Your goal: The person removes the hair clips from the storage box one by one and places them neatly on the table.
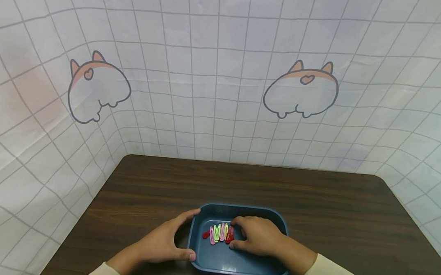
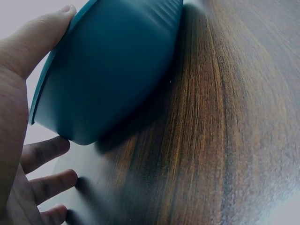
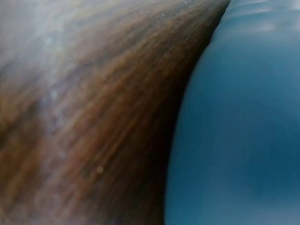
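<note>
A blue plastic tray point(image 1: 229, 263) stands on the table with a row of small snap hair clips inside. In that row are pink clips point(image 1: 212, 236), yellow-green clips point(image 1: 216, 234) and, at the right end, red clips point(image 1: 229, 235). Another red clip point(image 1: 206, 234) lies slanted at the left end. My left hand point(image 1: 164, 239) holds the tray's left end, its thumb on the rim point(image 2: 44, 96) and the other fingers spread beside the wall. Inside the tray, my right hand point(image 1: 258, 236) pinches a red clip at the row's right end, between thumb and index finger. The right wrist view shows only the tray wall point(image 3: 239, 126) and table.
The dark wood-grain table point(image 1: 159, 184) extends behind and to both sides of the tray. A white grid-patterned sheet point(image 1: 215, 92) with cartoon animal prints hangs along the table's back and sides.
</note>
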Demonstrator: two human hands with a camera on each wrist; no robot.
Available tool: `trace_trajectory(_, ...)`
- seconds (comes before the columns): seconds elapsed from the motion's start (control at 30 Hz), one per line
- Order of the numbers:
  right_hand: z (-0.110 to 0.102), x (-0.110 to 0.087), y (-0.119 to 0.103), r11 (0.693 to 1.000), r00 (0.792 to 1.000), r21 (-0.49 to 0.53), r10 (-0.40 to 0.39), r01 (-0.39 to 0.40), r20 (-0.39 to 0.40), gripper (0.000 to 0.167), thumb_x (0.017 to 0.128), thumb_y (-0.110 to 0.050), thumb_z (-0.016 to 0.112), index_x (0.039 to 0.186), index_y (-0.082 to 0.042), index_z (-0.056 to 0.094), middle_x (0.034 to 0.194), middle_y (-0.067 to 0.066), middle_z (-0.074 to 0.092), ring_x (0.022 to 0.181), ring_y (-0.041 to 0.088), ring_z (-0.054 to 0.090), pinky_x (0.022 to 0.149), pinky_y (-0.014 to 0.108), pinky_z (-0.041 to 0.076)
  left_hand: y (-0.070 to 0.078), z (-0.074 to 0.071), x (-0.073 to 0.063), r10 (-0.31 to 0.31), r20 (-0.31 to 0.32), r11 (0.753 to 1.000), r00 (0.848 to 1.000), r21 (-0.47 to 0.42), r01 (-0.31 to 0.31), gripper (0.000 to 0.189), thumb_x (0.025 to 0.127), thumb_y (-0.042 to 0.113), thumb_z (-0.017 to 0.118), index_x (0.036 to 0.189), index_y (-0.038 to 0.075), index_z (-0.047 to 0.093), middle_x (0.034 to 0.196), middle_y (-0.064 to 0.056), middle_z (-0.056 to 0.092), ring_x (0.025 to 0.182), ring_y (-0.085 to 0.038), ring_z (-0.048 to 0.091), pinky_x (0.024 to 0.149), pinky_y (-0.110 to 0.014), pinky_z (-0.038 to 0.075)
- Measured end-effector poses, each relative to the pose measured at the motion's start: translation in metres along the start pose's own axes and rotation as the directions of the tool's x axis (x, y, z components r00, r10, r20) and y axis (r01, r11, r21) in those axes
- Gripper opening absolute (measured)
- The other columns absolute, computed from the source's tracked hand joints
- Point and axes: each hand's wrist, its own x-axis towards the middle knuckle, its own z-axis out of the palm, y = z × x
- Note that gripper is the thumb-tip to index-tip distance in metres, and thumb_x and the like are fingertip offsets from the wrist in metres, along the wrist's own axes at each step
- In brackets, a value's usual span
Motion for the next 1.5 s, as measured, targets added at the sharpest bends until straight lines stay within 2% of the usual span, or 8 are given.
trace_trajectory(0.3, -0.001, 0.002, 0.0, 1.0, 1.0, 0.002, -0.01, 0.01, -0.019, 0.057, 0.087, -0.058, 0.074, 0.126, -0.017, 0.067, 0.073, -0.012, 0.049, 0.061, 0.005, 0.046, 0.05, 0.026, 0.038, 0.001, -0.001, -0.001, -0.015, -0.005, 1.0, 1.0, 0.005, 0.015, 0.099, 0.079, 0.054, 0.085, 0.159, 0.042, 0.029, 0.159, -0.006, 0.041, 0.141, -0.042, 0.041, 0.104, -0.073, 0.035)
trace_trajectory(0.77, -0.002, 0.003, 0.0, 0.999, 0.999, -0.029, -0.024, 0.023, -0.038, 0.051, 0.089, -0.053, 0.074, 0.124, -0.016, 0.068, 0.072, -0.013, 0.048, 0.06, 0.004, 0.046, 0.049, 0.026, 0.038, 0.0, -0.002, 0.0, 0.001, -0.02, 1.0, 1.0, 0.013, -0.001, 0.099, 0.079, 0.053, 0.085, 0.159, 0.041, 0.029, 0.159, -0.006, 0.041, 0.141, -0.041, 0.042, 0.104, -0.072, 0.036)
trace_trajectory(1.1, -0.007, -0.002, -0.002, 0.999, 0.998, -0.035, -0.012, 0.01, -0.069, 0.048, 0.086, -0.049, 0.076, 0.121, -0.016, 0.069, 0.073, -0.014, 0.049, 0.059, 0.004, 0.046, 0.048, 0.025, 0.038, -0.001, 0.0, 0.001, -0.012, -0.002, 1.0, 1.0, 0.004, 0.012, 0.099, 0.078, 0.054, 0.085, 0.159, 0.044, 0.028, 0.159, -0.005, 0.04, 0.141, -0.042, 0.041, 0.104, -0.073, 0.035)
trace_trajectory(1.33, -0.016, -0.006, -0.002, 0.999, 0.997, -0.038, -0.001, -0.002, -0.074, 0.047, 0.086, -0.048, 0.077, 0.121, -0.018, 0.07, 0.088, -0.013, 0.061, 0.071, 0.003, 0.051, 0.057, 0.024, 0.045, -0.001, 0.001, 0.001, -0.02, -0.002, 1.0, 1.0, 0.004, 0.02, 0.099, 0.078, 0.055, 0.085, 0.158, 0.045, 0.028, 0.159, -0.004, 0.04, 0.142, -0.042, 0.041, 0.104, -0.073, 0.035)
trace_trajectory(1.5, -0.025, -0.01, -0.003, 0.999, 0.997, -0.035, 0.021, -0.024, -0.073, 0.049, 0.085, -0.048, 0.079, 0.123, -0.018, 0.071, 0.093, -0.013, 0.065, 0.078, 0.005, 0.055, 0.066, 0.029, 0.051, -0.001, 0.001, 0.001, -0.025, -0.003, 1.0, 1.0, 0.005, 0.025, 0.099, 0.078, 0.055, 0.085, 0.158, 0.046, 0.028, 0.159, -0.004, 0.04, 0.141, -0.042, 0.041, 0.104, -0.073, 0.035)
